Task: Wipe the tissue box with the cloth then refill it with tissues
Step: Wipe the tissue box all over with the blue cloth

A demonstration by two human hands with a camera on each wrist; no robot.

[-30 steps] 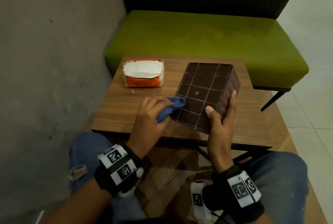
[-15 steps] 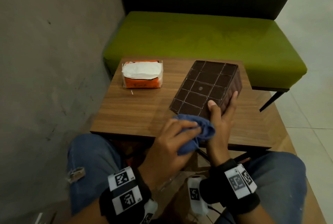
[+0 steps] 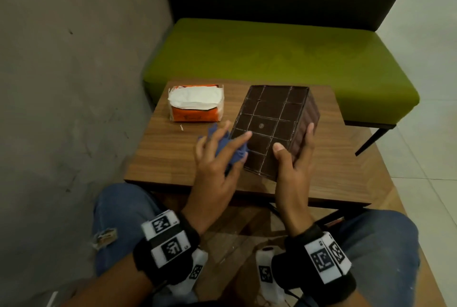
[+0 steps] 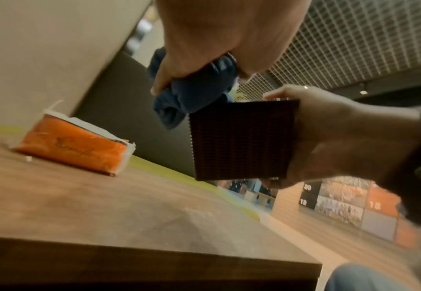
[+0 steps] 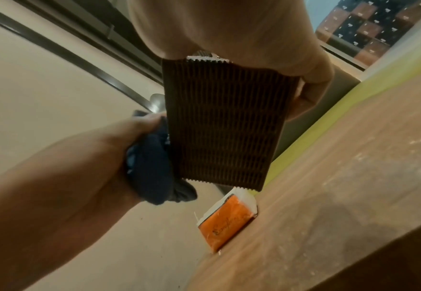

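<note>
The dark brown tissue box [image 3: 274, 128] with a pale grid on its upturned face is held tilted above the wooden table [image 3: 168, 158]. My right hand [image 3: 294, 143] grips its near right corner, thumb on the gridded face and fingers along the right side. My left hand [image 3: 222, 143] holds the bunched blue cloth [image 3: 235, 153] against the box's left edge. The left wrist view shows the cloth [image 4: 192, 96] squeezed between thumb and fingers beside the ribbed box [image 4: 244, 139]. An opened orange tissue pack [image 3: 196, 106] lies at the table's far left.
A green bench seat [image 3: 272, 54] with a dark backrest stands right behind the table. A grey concrete wall [image 3: 74, 84] runs along the left. My knees in jeans [image 3: 118, 210] are under the table's near edge.
The left hand has carried the cloth from the box's near end, by my right thumb, back up to its left edge. The right hand keeps its grip on the box.
</note>
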